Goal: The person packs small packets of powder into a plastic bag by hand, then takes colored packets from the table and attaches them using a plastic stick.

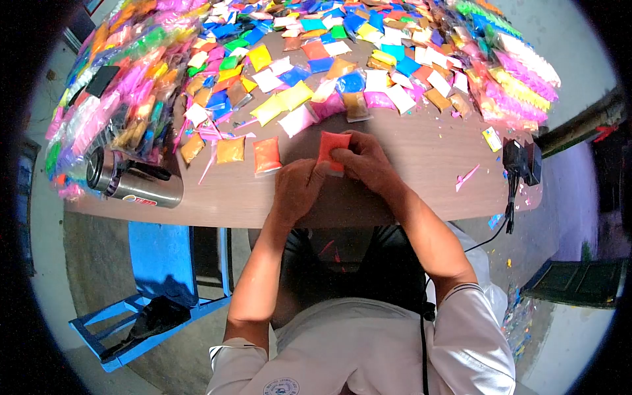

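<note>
"So, what are your hands doing?"

"Both grip one small red packet (331,145). My right hand (365,161) pinches its right side, thumb across the face; my left hand (299,187) has the lower left corner between its fingertips. It's over the near part of the table (421,181); I can't tell if it touches."

"How does it handle?"

"Light and soft, I'd judge, with a filling that gives under the thumb. The film may be slippery, and a hard squeeze could split a seam, so the edges seem the best hold, fingertips flat and gentle."

"And around it?"

"Just left lies an orange-red packet (266,155), then two yellow-orange packets (230,150). Beyond, many coloured packets (320,64) spread out; a metal flask (148,183) is well to the left."
</note>
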Motion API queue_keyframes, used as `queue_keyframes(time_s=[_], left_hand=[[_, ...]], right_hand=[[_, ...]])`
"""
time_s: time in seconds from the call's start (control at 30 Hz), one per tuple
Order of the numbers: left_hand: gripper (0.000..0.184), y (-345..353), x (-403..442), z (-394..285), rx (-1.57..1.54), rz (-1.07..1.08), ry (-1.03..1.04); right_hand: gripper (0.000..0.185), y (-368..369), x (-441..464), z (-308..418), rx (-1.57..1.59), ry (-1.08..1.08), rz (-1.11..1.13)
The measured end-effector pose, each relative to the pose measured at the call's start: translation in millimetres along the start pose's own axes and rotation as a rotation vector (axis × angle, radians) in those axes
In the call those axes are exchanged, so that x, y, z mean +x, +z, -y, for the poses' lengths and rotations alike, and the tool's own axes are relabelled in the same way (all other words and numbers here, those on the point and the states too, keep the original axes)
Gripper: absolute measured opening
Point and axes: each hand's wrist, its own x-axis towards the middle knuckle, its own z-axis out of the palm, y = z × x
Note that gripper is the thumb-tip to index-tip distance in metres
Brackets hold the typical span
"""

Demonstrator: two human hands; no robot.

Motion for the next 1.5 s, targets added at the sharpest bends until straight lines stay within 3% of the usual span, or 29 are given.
queue_keyframes(time_s=[0.03, 0.1, 0.13, 0.2, 0.27, 0.33, 0.37, 0.43, 0.53, 0.57, 0.67, 0.7, 0.77, 0.83, 0.87, 1.1, 1.17, 1.23, 1.4, 1.5], left_hand=[[0.041, 0.5, -0.7, -0.4, -0.027, -0.029, -0.014], [0.04, -0.9, -0.2, -2.7, 0.026, -0.012, 0.011], [0.038, -1.6, 0.1, -3.5, 0.08, 0.012, 0.038], [0.036, -0.9, 0.7, -2.9, 0.131, 0.012, 0.05], [0.034, 0.0, 1.0, -2.7, 0.183, 0.016, 0.065], [0.031, 0.9, 1.6, -2.8, 0.214, 0.008, 0.107], [0.031, 1.1, 0.9, -3.3, 0.218, 0.004, 0.105], [0.03, 2.1, -0.5, -4.1, 0.139, -0.029, 0.108], [0.027, 3.9, -1.6, 1.9, 0.129, -0.068, 0.142], [0.027, 5.9, -0.9, 7.4, 0.132, -0.076, 0.138], [0.027, 9.0, -0.1, 17.8, 0.167, -0.119, 0.264], [0.028, 8.8, -0.6, 16.5, 0.149, -0.093, 0.206], [0.028, 6.5, -0.4, 14.8, 0.129, -0.071, 0.147], [0.03, 1.7, 1.0, 9.6, 0.115, 0.127, -0.04], [0.03, 1.9, 1.3, 9.2, 0.113, 0.124, -0.039], [0.036, 5.7, -1.4, 14.0, 0.168, 0.028, 0.127], [0.039, 7.0, -2.2, 15.6, 0.195, 0.034, 0.189], [0.044, 9.5, -2.4, 13.3, 0.316, -0.037, 0.223], [0.045, 5.9, -2.3, 10.6, 0.246, 0.059, 0.129], [0.044, 4.1, -3.0, 8.2, 0.214, 0.102, 0.084]], right_hand=[[0.023, 3.3, -1.2, 5.0, -0.019, -0.002, -0.006], [0.023, 11.7, -3.2, 14.9, 0.277, 0.073, -0.265], [0.023, 8.3, 0.7, 16.4, 0.278, 0.075, -0.256], [0.025, -6.1, 18.5, 19.2, 0.68, 0.103, -0.135], [0.028, -3.0, 31.1, 14.9, 0.699, 0.047, -0.136], [0.027, 8.5, 32.6, 30.1, 0.374, 0.031, -0.033], [0.027, 15.6, 38.1, 31.1, 0.374, 0.029, -0.028], [0.023, 31.2, 55.5, 34.1, -0.073, -0.064, -0.033], [0.022, 47.5, 81.0, 19.7, -0.209, -0.15, 0.128], [0.016, 54.6, 88.8, 7.5, -0.043, -0.057, 0.197], [0.017, 77.0, 94.1, -6.5, -0.038, -0.14, 0.143], [0.017, 78.8, 95.5, -6.1, -0.039, -0.139, 0.149], [0.021, 78.5, 97.9, -4.3, -0.449, -0.125, 0.159], [0.024, 79.8, 97.0, 1.2, -0.565, -0.137, 0.162], [0.026, 80.2, 96.1, 3.9, -0.679, -0.149, 0.161], [0.038, 80.7, 91.6, 5.9, -0.702, -0.327, 0.094], [0.051, 80.5, 87.2, 20.5, -0.868, -0.272, 0.272], [0.058, 79.6, 88.7, 17.0, -0.891, -0.294, 0.288], [0.073, 79.4, 96.5, 10.6, -0.902, -0.302, 0.366], [0.072, 80.2, 99.0, 9.6, -0.9, -0.475, 0.358]])
